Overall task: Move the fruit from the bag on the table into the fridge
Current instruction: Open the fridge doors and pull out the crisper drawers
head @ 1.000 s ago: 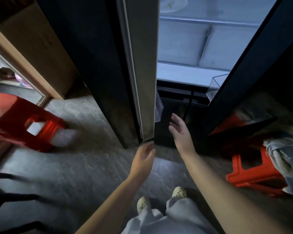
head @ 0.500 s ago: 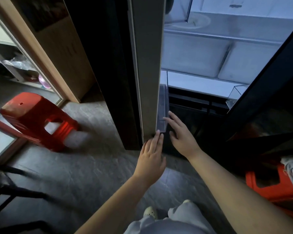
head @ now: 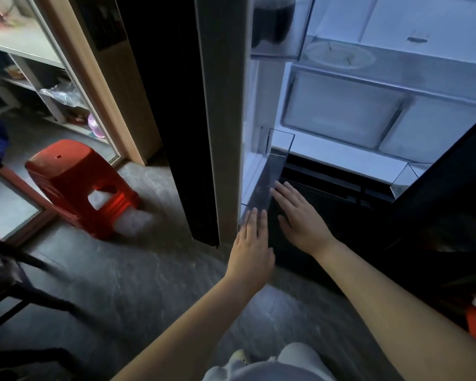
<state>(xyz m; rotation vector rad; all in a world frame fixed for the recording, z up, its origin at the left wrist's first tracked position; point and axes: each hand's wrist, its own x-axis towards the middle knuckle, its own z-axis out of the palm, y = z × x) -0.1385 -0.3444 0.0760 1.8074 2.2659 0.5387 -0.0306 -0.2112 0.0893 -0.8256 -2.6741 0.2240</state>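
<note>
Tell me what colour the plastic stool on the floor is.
Red; the plastic stool shows clearly at left in the head view.

dim room | light from fridge interior [head: 368,111] | wide-angle edge bending | slight blur

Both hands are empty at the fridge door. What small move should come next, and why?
Probably push the left door wider: the left hand and right hand lie flat against its clear door bin, the door stands only partly open, and neither hand holds anything.

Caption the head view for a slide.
Left hand and right hand touch the clear door bin of the open fridge.
</note>
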